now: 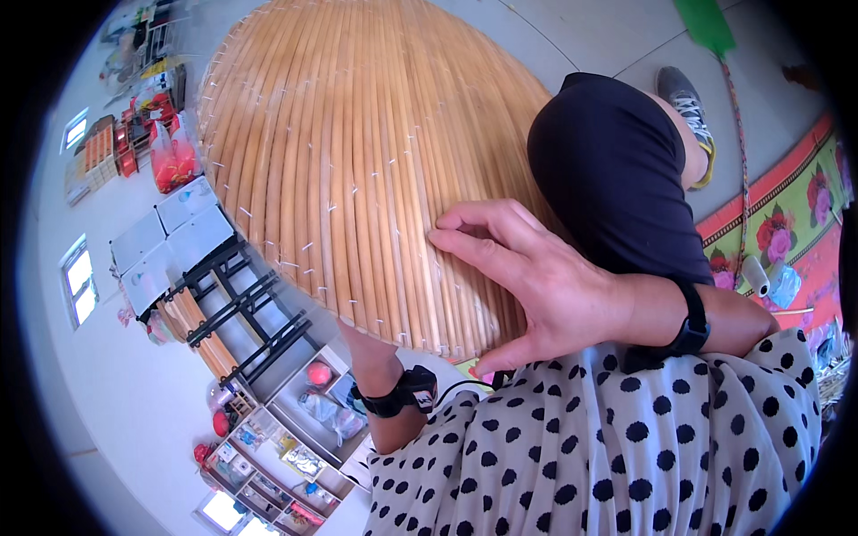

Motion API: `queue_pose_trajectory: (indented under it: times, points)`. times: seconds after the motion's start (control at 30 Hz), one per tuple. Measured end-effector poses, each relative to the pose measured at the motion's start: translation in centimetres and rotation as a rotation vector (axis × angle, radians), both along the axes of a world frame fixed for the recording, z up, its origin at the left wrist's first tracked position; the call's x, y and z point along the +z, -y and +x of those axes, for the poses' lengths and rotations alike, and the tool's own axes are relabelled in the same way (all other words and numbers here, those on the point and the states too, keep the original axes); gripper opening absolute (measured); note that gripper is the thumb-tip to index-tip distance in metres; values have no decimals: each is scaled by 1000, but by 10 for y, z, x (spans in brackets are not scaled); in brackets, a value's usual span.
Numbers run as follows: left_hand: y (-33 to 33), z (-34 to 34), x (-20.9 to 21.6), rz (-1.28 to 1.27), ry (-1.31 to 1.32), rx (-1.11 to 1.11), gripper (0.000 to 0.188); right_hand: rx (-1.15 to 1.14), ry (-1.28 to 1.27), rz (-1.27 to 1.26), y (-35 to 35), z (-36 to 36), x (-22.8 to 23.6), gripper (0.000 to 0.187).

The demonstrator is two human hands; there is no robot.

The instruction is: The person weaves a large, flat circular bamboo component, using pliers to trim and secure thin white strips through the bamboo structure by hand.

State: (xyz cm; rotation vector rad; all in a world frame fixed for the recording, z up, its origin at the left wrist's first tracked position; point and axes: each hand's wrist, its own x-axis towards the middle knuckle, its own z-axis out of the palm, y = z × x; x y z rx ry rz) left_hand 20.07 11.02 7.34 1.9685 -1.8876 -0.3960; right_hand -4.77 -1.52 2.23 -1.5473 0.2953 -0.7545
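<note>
A large rounded mat of pale tan stalks (357, 170), laid side by side and stitched with short white threads, tilts up in front of my lap. My right hand (545, 277) reaches over it from the right. Its bent fingertips touch one stalk near the middle, and its thumb is spread apart by the near edge. Behind the mat's lower left edge goes my left hand (364, 344). Only its wrist part shows, with a black strap and a small device (407, 391); the mat hides its fingers.
My dark-clothed knee (617, 170) is against the mat's right side. A green plastic paddle (710, 27) with a long thin handle lies on the floor at right. Nearby are a floral sheet (778, 223) and a white roll (755, 277). Shelves (259, 464) and pale boxes (170, 237) stand at left.
</note>
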Motion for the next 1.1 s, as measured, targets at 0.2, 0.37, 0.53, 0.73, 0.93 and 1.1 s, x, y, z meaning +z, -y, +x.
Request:
queue_pose_trajectory:
  times: [0.2, 0.37, 0.53, 0.73, 0.93, 1.1]
  points:
    - [4, -1, 0, -11, 7, -22, 58, -11, 10, -2, -1, 1, -2, 110]
    - [1, -13, 22, 99, -248, 420, 68, -10, -2, -6, 0, -1, 1, 102]
    - [56, -46, 52, -223, -1017, 357, 63, -13, -36, -21, -1, 0, -4, 103]
    - [94, -78, 81, -85, -774, 518, 51, 24, -26, -60, -5, -2, 1, 106]
    - [74, -80, 87, -171, -801, 532, 56, 29, -48, -97, -18, -2, 16, 103]
    - [29, -77, 83, -392, -887, 489, 68, 58, -46, -268, -26, 9, 19, 98]
